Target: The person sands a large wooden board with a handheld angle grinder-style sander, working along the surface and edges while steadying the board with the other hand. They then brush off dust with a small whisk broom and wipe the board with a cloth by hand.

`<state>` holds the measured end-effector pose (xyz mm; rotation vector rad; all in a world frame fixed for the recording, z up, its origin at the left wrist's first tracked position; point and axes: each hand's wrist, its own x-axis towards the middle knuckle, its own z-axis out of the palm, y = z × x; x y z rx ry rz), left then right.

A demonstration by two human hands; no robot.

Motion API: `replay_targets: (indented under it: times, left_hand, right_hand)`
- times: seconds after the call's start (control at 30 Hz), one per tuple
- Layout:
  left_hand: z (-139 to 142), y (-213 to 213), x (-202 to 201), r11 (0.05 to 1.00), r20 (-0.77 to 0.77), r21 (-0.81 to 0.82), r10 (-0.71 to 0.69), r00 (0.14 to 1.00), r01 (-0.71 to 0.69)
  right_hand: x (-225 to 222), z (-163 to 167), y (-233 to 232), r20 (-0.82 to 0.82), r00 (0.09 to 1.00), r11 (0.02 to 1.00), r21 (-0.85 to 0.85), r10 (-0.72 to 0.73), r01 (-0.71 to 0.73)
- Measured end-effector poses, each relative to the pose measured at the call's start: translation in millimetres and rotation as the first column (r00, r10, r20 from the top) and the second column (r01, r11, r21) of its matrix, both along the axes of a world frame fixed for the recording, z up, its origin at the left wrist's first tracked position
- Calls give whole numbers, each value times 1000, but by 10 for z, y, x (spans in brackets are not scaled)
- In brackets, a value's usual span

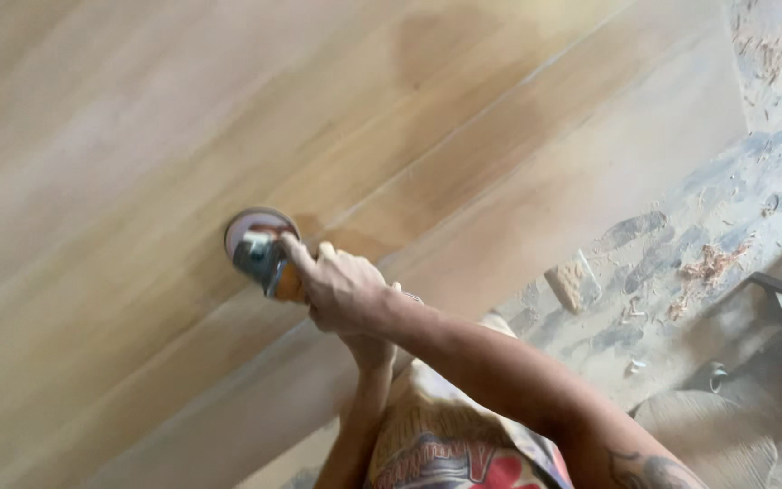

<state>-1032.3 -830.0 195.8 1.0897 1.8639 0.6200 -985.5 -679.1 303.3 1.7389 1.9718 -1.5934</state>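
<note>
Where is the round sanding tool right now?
In the head view, the round disc sander sits left of centre on the big wooden panel, held by the right hand.

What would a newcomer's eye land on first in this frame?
The round-disc power sander with a metal head, pressed on the broad pale wooden panel at centre. The right hand grips it, the left hand tucked beneath. Right of the panel lies a dusty floor strewn with shavings.
</note>
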Motion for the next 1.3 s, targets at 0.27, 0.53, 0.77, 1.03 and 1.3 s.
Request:
replay_targets:
  times: [0.27,0.53,0.77,1.03,1.3]
  left_hand:
    - [-263,1160,1304,992,275,95,-103,956,80]
    - [10,2315,3017,946,470,68,-312,826,318]
    - [-25,2988,3795,698,262,-68,-677,688,713]
    - [219,2529,2324,890,274,-114,-399,875,441]
    - [305,1360,-561,997,291,-75,3,957,19]
  right_hand:
    - [1413,-354,835,35,954,940,189,-297,286]
    - [3320,-401,1476,41,874,824,359,-484,439]
    - [4283,-510,1640,16,769,686,465,-639,560]
    - [2747,-611,1479,-25,826,705,507,-563,496]
    - [-334,-691,527,-51,939,826,460,-341,325]
